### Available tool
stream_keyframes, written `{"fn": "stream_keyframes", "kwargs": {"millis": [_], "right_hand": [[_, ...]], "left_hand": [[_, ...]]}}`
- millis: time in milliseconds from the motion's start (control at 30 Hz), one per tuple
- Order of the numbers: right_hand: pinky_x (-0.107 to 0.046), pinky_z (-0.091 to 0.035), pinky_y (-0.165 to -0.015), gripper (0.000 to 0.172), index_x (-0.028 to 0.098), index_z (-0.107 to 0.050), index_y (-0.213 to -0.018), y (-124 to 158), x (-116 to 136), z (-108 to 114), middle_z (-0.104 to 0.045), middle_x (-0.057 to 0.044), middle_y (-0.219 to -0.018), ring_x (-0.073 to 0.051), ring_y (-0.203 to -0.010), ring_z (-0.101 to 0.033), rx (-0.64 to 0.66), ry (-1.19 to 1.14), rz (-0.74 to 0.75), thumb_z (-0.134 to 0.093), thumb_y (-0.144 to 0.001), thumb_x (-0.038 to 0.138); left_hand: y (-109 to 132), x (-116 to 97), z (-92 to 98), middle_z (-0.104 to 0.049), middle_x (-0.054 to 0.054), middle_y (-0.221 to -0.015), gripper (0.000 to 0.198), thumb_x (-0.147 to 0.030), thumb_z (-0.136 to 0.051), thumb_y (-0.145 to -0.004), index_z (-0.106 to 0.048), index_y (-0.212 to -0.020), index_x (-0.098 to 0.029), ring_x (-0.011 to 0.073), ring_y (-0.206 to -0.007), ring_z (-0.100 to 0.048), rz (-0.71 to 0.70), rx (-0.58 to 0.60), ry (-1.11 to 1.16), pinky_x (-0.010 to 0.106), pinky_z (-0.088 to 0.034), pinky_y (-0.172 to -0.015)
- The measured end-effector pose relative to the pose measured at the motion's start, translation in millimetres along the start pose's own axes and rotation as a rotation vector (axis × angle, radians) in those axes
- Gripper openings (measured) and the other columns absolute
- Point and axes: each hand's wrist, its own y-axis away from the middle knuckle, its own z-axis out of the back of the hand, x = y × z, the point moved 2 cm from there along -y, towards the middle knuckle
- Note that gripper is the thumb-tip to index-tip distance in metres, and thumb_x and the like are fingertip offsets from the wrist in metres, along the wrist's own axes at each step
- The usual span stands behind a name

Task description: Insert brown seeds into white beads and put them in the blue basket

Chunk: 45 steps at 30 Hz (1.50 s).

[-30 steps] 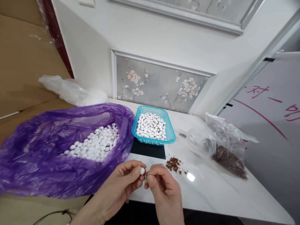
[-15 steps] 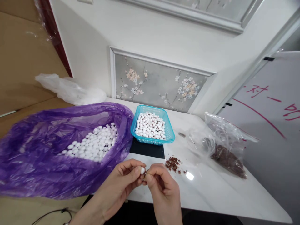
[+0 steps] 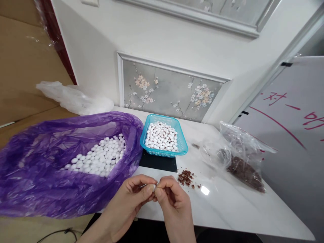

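A: Describe the white piece (image 3: 154, 188).
B: Small, white; mostly covered by fingers, so full outline and tilt cannot be read.
A: Location?
B: Pinched between thumb and fingers of the left hand (image 3: 130, 202), immediately beside the fingertips of the right hand (image 3: 176, 204).

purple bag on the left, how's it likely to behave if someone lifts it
The purple bag would probably sag and fold, since its thin film is crumpled all over. Its load would likely shift, as many white pieces lie loose inside. Some might roll out through the open mouth if it tipped, since they look smooth and rounded.
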Motion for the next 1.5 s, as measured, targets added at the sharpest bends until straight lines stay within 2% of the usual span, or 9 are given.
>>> {"fn": "stream_keyframes", "kwargs": {"millis": [333, 500, 733, 900, 1033, 1133, 1300, 1400, 1500], "right_hand": [[-0.024, -0.048, -0.067, 0.019, 0.022, -0.054, -0.089, -9, -6, 2, -0.056, 0.005, -0.076, -0.011, -0.069, -0.055, 0.093, -0.258, -0.214, -0.070, -0.080, 0.025], [-0.024, -0.048, -0.067, 0.017, 0.023, -0.057, -0.098, -8, -8, 12, -0.056, 0.003, -0.081, -0.011, -0.070, -0.056, 0.001, -0.260, -0.159, -0.062, -0.086, 0.035], [-0.027, -0.044, -0.069, 0.020, 0.021, -0.058, -0.098, -10, -4, 71, -0.055, 0.003, -0.069, -0.013, -0.067, -0.053, -0.309, 0.083, -0.054, -0.057, -0.090, 0.039], [-0.028, -0.046, -0.066, 0.024, 0.019, -0.059, -0.096, -8, 3, 117, -0.055, 0.002, -0.068, -0.014, -0.065, -0.053, -0.513, 0.331, -0.003, -0.056, -0.088, 0.042], [-0.030, -0.049, -0.063, 0.030, 0.018, -0.063, -0.096, -7, -3, 137, -0.064, -0.004, -0.076, -0.018, -0.065, -0.059, -0.490, 0.683, -0.040, -0.052, -0.087, 0.044], [-0.035, -0.048, -0.072, 0.024, 0.020, -0.068, -0.090, -8, -11, 143, -0.070, -0.007, -0.088, -0.022, -0.076, -0.063, -0.429, 0.797, -0.056, -0.054, -0.083, 0.038], [-0.036, -0.044, -0.070, 0.021, 0.024, -0.071, -0.084, -10, -16, 142, -0.069, -0.007, -0.091, -0.024, -0.075, -0.062, -0.366, 0.958, -0.058, -0.052, -0.081, 0.034], [-0.034, -0.042, -0.064, 0.019, 0.026, -0.070, -0.074, -10, -18, 140, -0.067, -0.005, -0.081, -0.023, -0.069, -0.059, -0.340, 1.028, -0.070, -0.053, -0.079, 0.033], [-0.033, -0.041, -0.061, 0.022, 0.026, -0.068, -0.072, -9, -20, 142, -0.067, -0.005, -0.082, -0.023, -0.067, -0.059, -0.342, 1.067, -0.074, -0.050, -0.079, 0.036]], "left_hand": [[0, 2, -1.3, -0.068, 0.003, -0.072, 0.013, -0.028, -0.079, -0.070, -0.076, -0.075, -0.016, 0.0133, -0.071, -0.058, -0.006, -0.033, -0.044, 0.024, -0.049, -0.074], [2, -1, -8.0, -0.067, 0.001, -0.074, 0.018, -0.030, -0.080, -0.069, -0.076, -0.082, -0.019, 0.0091, -0.067, -0.059, 0.059, -0.062, 0.100, 0.018, -0.050, -0.068], [-1, -1, 0.3, -0.072, 0.002, -0.085, 0.025, -0.026, -0.085, -0.061, -0.078, -0.083, -0.020, 0.0117, -0.079, -0.063, 0.043, -0.101, 0.061, 0.018, -0.051, -0.079], [-6, 1, 5.2, -0.073, 0.002, -0.083, 0.022, -0.026, -0.085, -0.062, -0.078, -0.082, -0.020, 0.0113, -0.075, -0.063, 0.020, -0.142, -0.009, 0.018, -0.051, -0.075], [-10, 0, 2.3, -0.070, 0.000, -0.074, 0.020, -0.028, -0.082, -0.065, -0.078, -0.083, -0.020, 0.0090, -0.068, -0.059, -0.057, -0.109, -0.089, 0.016, -0.049, -0.069], [-19, -5, -4.3, -0.071, 0.000, -0.073, 0.020, -0.028, -0.081, -0.067, -0.078, -0.085, -0.021, 0.0095, -0.069, -0.060, -0.131, -0.122, -0.163, 0.018, -0.050, -0.072], [-58, -27, -20.8, -0.073, 0.005, -0.111, 0.045, -0.034, -0.076, -0.073, -0.068, -0.114, -0.019, 0.0191, -0.101, -0.065, -0.285, -0.193, -0.213, 0.030, -0.045, -0.097], [-80, -39, -31.4, -0.053, 0.013, -0.141, 0.063, -0.032, -0.069, -0.079, -0.049, -0.136, -0.014, 0.0235, -0.127, -0.050, -0.349, -0.149, -0.273, 0.034, -0.033, -0.110], [-88, -42, -36.4, -0.029, 0.015, -0.155, 0.079, -0.028, -0.067, -0.080, -0.027, -0.148, -0.016, 0.0265, -0.138, -0.033, -0.350, -0.134, -0.313, 0.037, -0.028, -0.112]]}}
